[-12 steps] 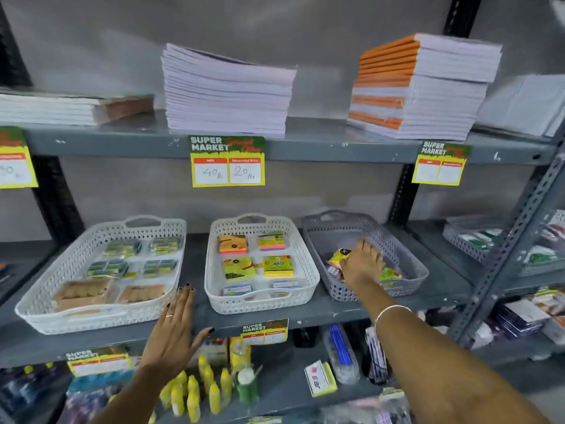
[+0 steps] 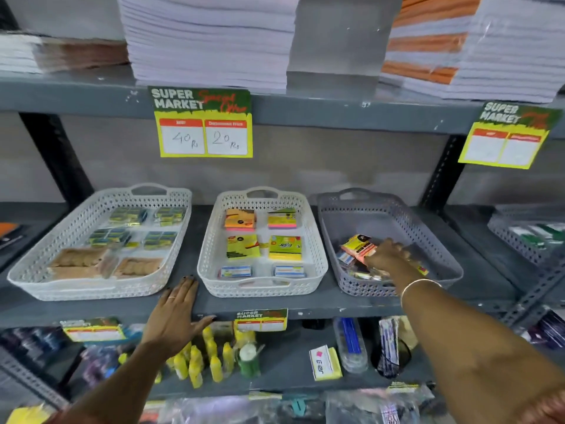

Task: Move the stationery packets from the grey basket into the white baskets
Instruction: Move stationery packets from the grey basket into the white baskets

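Both white baskets (image 2: 171, 280) look well stocked; lower right, the right hand (image 2: 385, 254) grasps a sticky-note packet (image 2: 357, 244) in the grey basket (image 2: 440, 240), where several remain; the left hand (image 2: 175, 316) lies flat, fingers released.

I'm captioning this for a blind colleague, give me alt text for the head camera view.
The right hand reaches into a grey basket and grips a pink-and-yellow packet, while the left hand rests flat on the shelf edge. Two white baskets of sorted stationery sit to the left.

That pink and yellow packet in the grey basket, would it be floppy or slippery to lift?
The packet looks like a blocky pad, so probably stiff and light. Its glossy wrap may be slightly slippery. The right hand rests on it.
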Available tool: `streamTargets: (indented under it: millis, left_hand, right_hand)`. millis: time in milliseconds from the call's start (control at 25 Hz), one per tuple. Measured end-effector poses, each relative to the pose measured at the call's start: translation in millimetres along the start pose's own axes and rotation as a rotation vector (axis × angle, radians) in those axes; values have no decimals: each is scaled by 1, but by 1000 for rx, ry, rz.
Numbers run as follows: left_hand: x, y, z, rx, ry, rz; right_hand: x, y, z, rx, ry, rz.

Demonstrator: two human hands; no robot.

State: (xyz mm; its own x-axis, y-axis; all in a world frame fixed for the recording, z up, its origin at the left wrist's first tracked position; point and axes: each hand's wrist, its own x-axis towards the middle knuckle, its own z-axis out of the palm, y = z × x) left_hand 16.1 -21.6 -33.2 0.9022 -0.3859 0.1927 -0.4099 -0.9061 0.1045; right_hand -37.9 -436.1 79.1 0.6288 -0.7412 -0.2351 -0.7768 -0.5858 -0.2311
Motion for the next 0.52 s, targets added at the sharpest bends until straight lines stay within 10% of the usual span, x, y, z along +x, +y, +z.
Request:
streamTargets:
  millis: [520]
  left_hand:
    - [-2,-1,-5,17,-74,-33]
  right_hand:
    - [29,-5,-17,86,-201,6]
